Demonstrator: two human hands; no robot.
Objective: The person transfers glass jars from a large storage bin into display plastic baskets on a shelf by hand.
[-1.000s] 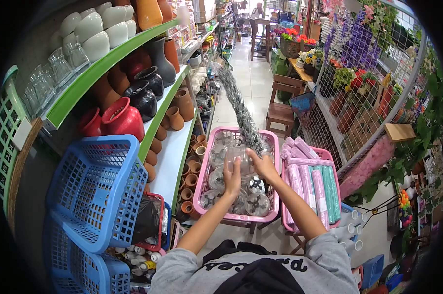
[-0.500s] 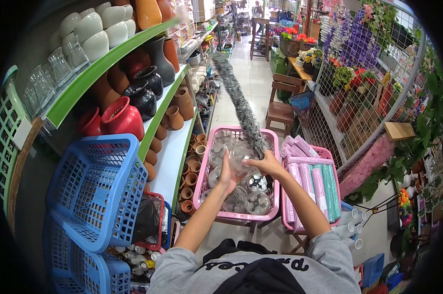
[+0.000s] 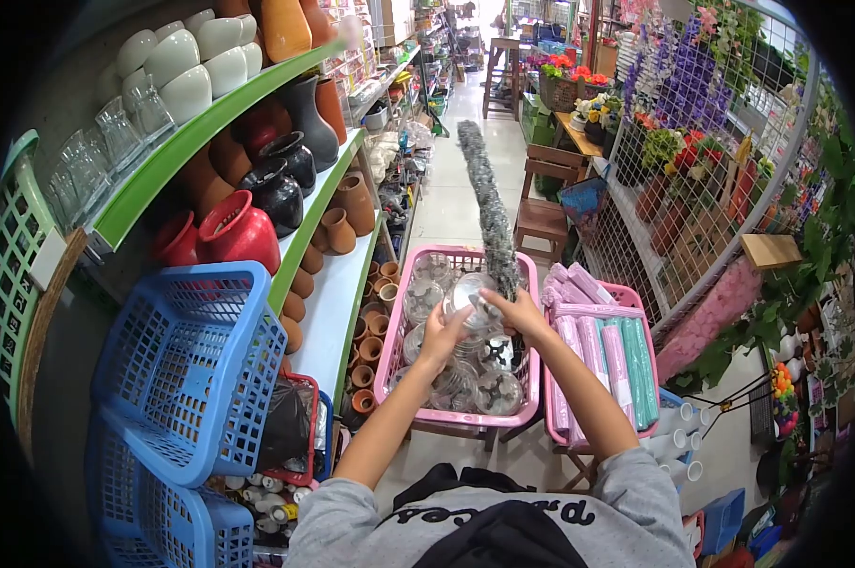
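Note:
A pink basket (image 3: 395, 354) full of clear glass jars (image 3: 495, 392) stands in front of me. My left hand (image 3: 440, 332) grips a clear glass jar (image 3: 469, 295) held above the basket. My right hand (image 3: 518, 312) holds the base of a long grey fluffy duster (image 3: 488, 208) that points up and away over the aisle, and its fingers also touch the jar's rim.
Green shelves (image 3: 200, 133) on the left carry ceramic vases, glasses and small clay pots. Blue baskets (image 3: 186, 369) hang at lower left. A second pink basket (image 3: 626, 301) with rolled pink and green sheets sits to the right. Wooden stools (image 3: 544, 220) and a wire rack of artificial flowers line the aisle.
The duster has swung from leaning left to nearly upright. The jar has tilted and risen slightly in my left hand, and both hands have moved a little away from me.

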